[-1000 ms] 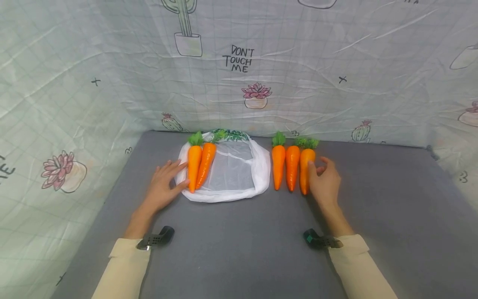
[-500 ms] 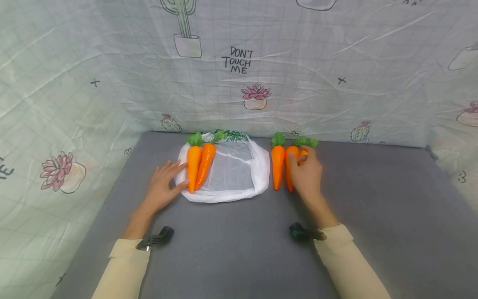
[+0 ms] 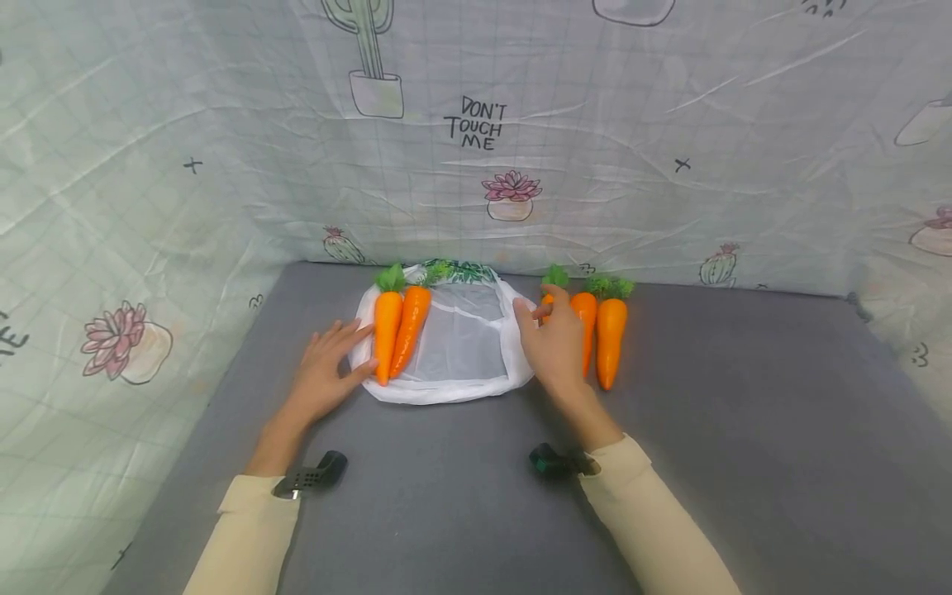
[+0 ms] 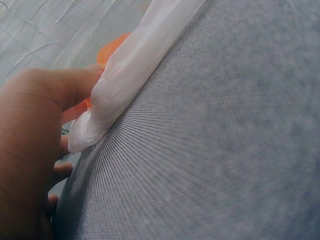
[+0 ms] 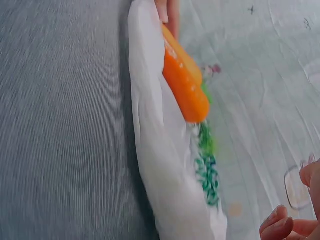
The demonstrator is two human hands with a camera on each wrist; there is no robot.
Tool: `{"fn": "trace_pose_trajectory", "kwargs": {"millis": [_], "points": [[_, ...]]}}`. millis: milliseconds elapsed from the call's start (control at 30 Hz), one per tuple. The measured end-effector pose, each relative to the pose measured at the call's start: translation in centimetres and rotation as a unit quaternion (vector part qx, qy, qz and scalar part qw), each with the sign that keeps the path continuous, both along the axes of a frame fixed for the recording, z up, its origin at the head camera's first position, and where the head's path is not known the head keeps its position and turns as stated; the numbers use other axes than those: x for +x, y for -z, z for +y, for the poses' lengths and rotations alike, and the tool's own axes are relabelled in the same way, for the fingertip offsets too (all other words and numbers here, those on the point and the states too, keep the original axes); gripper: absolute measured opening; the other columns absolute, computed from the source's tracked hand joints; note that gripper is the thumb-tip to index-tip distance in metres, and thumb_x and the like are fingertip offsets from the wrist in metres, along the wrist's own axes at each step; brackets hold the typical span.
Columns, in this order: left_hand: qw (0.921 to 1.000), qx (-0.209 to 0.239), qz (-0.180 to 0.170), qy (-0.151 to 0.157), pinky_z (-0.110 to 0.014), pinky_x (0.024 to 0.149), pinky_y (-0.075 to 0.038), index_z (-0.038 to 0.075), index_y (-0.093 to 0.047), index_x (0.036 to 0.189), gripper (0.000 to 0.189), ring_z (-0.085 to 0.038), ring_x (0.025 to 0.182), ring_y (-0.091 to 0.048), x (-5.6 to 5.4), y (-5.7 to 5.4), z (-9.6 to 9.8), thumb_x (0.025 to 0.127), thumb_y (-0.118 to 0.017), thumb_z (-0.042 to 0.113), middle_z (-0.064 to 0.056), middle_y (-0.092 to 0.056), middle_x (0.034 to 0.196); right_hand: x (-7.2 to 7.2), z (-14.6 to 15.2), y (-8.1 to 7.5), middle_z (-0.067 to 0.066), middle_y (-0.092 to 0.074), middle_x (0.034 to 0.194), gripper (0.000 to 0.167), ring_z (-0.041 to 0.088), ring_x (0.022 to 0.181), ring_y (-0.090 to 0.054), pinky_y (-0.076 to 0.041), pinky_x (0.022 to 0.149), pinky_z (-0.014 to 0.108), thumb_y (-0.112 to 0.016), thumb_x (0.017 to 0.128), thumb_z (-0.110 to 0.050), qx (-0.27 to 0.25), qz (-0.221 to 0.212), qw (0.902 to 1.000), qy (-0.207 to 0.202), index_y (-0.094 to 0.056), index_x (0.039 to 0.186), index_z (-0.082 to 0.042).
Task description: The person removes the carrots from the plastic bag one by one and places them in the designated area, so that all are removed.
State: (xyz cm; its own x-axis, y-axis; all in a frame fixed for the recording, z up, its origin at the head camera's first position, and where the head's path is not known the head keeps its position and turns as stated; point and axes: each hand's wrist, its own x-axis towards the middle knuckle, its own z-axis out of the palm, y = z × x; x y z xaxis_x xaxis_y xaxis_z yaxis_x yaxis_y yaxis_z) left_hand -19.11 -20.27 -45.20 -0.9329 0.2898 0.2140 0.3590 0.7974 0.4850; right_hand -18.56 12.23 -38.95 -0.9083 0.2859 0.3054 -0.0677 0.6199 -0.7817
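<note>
A white plastic bag (image 3: pixel 455 392) with a rolled rim and green print lies spread on the grey table. Two carrots with green tops, a left one (image 3: pixel 387 330) and a slanted one (image 3: pixel 411 326), rest at its left side. My left hand (image 3: pixel 327 369) rests at the bag's left rim, relaxed fingers and thumb right at the left carrot. My right hand (image 3: pixel 556 343) is over the nearest carrot of a row right of the bag, hiding most of it; its leafy top (image 3: pixel 555 276) shows. Beside it lie a middle carrot (image 3: pixel 585 312) and a right carrot (image 3: pixel 611 343).
A grey cloth-covered table (image 3: pixel 446 496) carries everything. Behind it hangs a pale curtain (image 3: pixel 595 165) printed with cacti and lettering, which also runs along the left side. Each wrist wears a black strap device, such as the left one (image 3: pixel 312 475).
My right hand has moved left across the row, from the right carrot past the middle one to the one nearest the bag. The left hand and the carrots stay in place.
</note>
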Motion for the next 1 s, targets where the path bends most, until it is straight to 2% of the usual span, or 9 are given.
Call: {"fn": "trace_pose_trajectory", "kwargs": {"millis": [300,433,600,767,1000], "points": [[1.0,-0.001,0.003,-0.008,-0.058,0.112,-0.006,0.012,-0.046,0.142,0.064,-0.041,0.14,-0.021,0.0,0.1,0.1,0.09,-0.06,0.045,-0.017,-0.037,0.148,-0.1,-3.2,-0.3,0.012,-0.062,0.088,0.053,0.024,0.067,-0.054,-0.046,0.057,0.033,-0.062,0.092,-0.035,0.002,-0.004,0.9989,-0.046,-0.049,0.132,-0.003],[1.0,0.001,0.005,-0.009,-0.059,0.112,-0.006,0.012,-0.046,0.142,0.064,-0.041,0.139,-0.021,0.1,0.1,0.3,0.089,-0.06,0.046,-0.017,-0.038,0.148,-0.1,-4.4,-0.2,0.009,-0.061,0.086,0.053,0.021,0.067,-0.053,-0.046,0.057,0.031,-0.062,0.092,-0.036,0.006,-0.011,0.9984,-0.054,-0.049,0.133,-0.005],[1.0,0.002,0.004,-0.006,-0.059,0.112,-0.006,0.012,-0.047,0.142,0.065,-0.041,0.14,-0.021,0.0,0.0,0.3,0.089,-0.061,0.047,-0.016,-0.038,0.148,-0.3,-5.8,0.2,0.006,-0.059,0.085,0.054,0.02,0.065,-0.052,-0.046,0.057,0.03,-0.062,0.092,-0.039,-0.005,-0.024,0.997,-0.073,-0.049,0.133,-0.006],[1.0,0.001,0.003,-0.007,-0.059,0.112,-0.006,0.011,-0.047,0.142,0.064,-0.041,0.139,-0.022,0.1,0.0,0.4,0.09,-0.06,0.046,-0.016,-0.038,0.148,-0.2,-7.2,0.7,0.01,-0.06,0.086,0.053,0.021,0.066,-0.052,-0.045,0.06,0.032,-0.062,0.091,-0.036,-0.014,-0.023,0.9954,-0.092,-0.049,0.132,-0.004],[0.9999,-0.002,0.002,-0.015,-0.06,0.111,-0.006,0.011,-0.047,0.142,0.062,-0.041,0.139,-0.022,0.1,-0.1,0.6,0.09,-0.06,0.044,-0.017,-0.038,0.148,-0.3,-9.0,1.4,0.007,-0.059,0.083,0.053,0.02,0.068,-0.054,-0.046,0.061,0.031,-0.062,0.091,-0.037,0.001,-0.031,0.9941,-0.104,-0.049,0.131,-0.005]]}}
